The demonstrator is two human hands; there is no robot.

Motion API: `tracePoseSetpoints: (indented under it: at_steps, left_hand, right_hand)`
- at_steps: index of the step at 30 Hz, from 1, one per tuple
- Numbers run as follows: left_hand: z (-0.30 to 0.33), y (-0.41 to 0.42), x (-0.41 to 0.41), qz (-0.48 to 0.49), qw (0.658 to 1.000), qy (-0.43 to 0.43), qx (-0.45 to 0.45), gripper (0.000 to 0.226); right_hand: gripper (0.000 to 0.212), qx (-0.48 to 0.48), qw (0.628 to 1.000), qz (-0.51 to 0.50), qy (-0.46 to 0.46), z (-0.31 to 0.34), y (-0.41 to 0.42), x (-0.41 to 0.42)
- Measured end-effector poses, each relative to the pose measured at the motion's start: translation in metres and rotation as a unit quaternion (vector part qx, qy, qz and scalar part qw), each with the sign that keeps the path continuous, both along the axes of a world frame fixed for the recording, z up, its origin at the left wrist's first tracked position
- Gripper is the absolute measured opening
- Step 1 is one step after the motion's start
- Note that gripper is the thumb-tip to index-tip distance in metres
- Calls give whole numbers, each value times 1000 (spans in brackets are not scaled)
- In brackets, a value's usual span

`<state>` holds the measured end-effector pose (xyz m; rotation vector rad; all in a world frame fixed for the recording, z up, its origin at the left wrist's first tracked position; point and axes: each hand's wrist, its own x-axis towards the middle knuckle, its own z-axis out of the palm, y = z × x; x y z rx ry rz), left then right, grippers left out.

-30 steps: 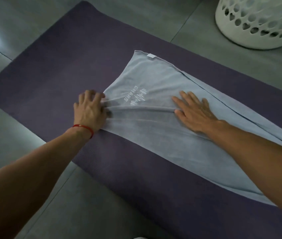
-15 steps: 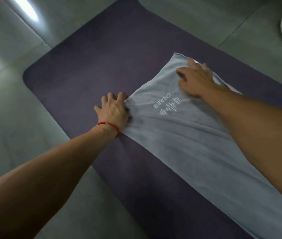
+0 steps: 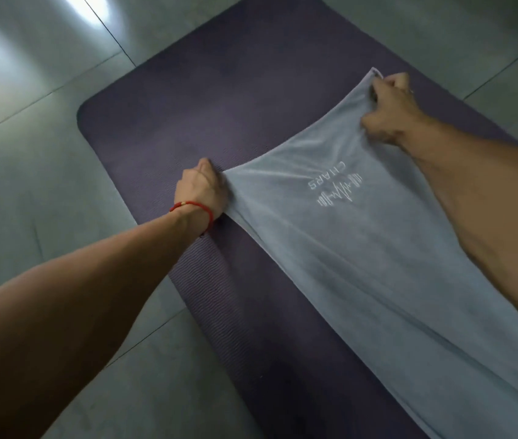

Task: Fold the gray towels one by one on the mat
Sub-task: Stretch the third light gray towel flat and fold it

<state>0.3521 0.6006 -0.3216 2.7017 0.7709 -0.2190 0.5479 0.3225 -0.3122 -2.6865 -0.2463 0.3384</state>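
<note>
So there's just one gray towel [image 3: 362, 264] in view, stretched out long across a single dark purple mat [image 3: 188, 122] that sits on the gray tiled floor [image 3: 29, 185]. The towel runs from the far end of the mat down toward the lower right edge of the picture, and it has one white printed logo [image 3: 335, 190] near its far end, reading upside down from this angle.

Both hands are on that far end, one at each corner. The left hand [image 3: 202, 193], with one red string bracelet [image 3: 192, 209] on the wrist, has its fingers curled and gripping the near-left corner, knuckles down on the mat. The right hand [image 3: 390, 109] is at the far corner, fingers [image 3: 392, 82] bunched around the towel's edge and pinching it. The cloth between the two hands looks pulled taut, with a few creases fanning out from each grip.

The right forearm lies over the towel's right side.
</note>
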Motion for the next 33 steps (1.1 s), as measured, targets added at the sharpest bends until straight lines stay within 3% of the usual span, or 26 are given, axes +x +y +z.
tracePoseSetpoints:
  at_steps: [2,4,7,9,13,15,17,19,21,23,28,31,33]
  left_hand:
    - [-1,9,6,25,1000,-1,-10,30]
    - [-6,15,9,15,1000,2,-19,28]
    - [-11,17,11,0,999,7,-33,28]
    - [-11,20,12,-9,999,27,-29,31]
    - [-6,13,14,-2,998,64,6,37]
    - [1,-13,10,12,996,65,57,39]
    - [10,-55,-5,-73,984,3,163,34]
    - [10,-97,-28,-246,942,-92,208,35]
    - [7,-150,-65,-408,890,-131,156,42]
    - [6,-198,-106,-506,847,-135,93,48]
    - [4,-267,-195,-668,735,-116,13,46]
    - [2,-288,-222,-735,673,-78,21,44]
    - [3,-302,-227,-756,650,-70,44,42]
  right_hand:
    - [72,-1,999,43,25,3,5,-2]
    - [77,-33,997,72,18,4,11,-13]
    - [44,-67,985,87,-130,-3,18,-69]
    - [37,-95,976,100,-171,-13,12,-123]
    - [69,-158,978,139,-14,-41,-26,-188]
    - [69,-115,981,159,1,-41,-43,-187]
    - [64,-79,985,152,-19,-30,-52,-194]
    - [58,-55,986,151,-45,-20,-50,-216]
    - [56,-53,988,128,-68,-12,-68,-264]
    - [55,-62,991,77,-88,-4,-101,-318]
    - [42,-151,979,-90,-101,7,-202,-473]
    - [48,-210,954,-207,-47,6,-254,-541]
    - [53,-228,939,-259,2,5,-283,-572]
